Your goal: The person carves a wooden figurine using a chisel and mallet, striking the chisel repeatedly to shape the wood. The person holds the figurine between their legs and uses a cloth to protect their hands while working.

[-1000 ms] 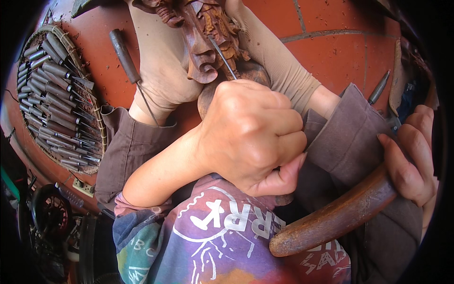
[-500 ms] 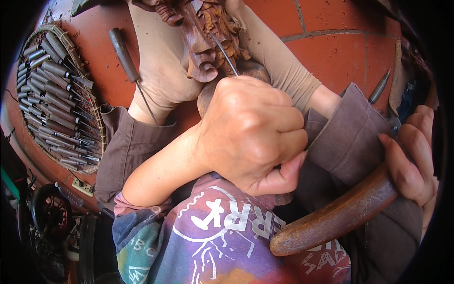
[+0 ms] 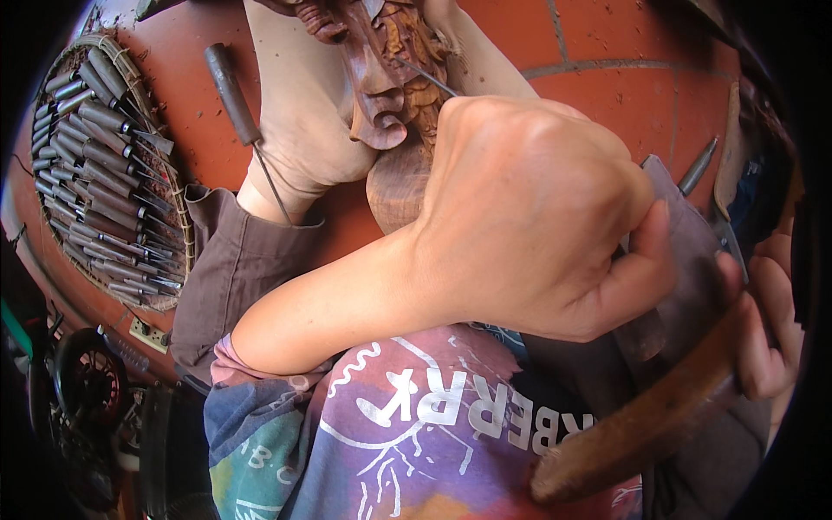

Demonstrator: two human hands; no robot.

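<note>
My left hand (image 3: 537, 217) is closed in a fist round a chisel (image 3: 431, 78), whose thin steel blade points up and left. The blade's tip meets a reddish-brown wood carving (image 3: 377, 82) with curled, layered folds, which stands between my two feet. Below the fist the butt of the chisel's handle shows; the rest of the handle is hidden by my fingers. At the right edge, my right hand (image 3: 767, 321) is closed on a smooth, curved wooden mallet (image 3: 641, 416). It hangs low over my lap, slightly blurred and apart from the chisel.
A woven basket (image 3: 178, 208) full of dark-handled carving tools (image 3: 108, 186) stands on the red tiles at left. One loose tool (image 3: 230, 95) leans by my left foot (image 3: 303, 130). Another pointed tool (image 3: 698, 166) lies at right. A power socket (image 3: 149, 334) sits below the basket.
My left hand has moved right and turned, so the chisel blade lies flatter against the carving. The mallet has shifted down and right with my right hand.
</note>
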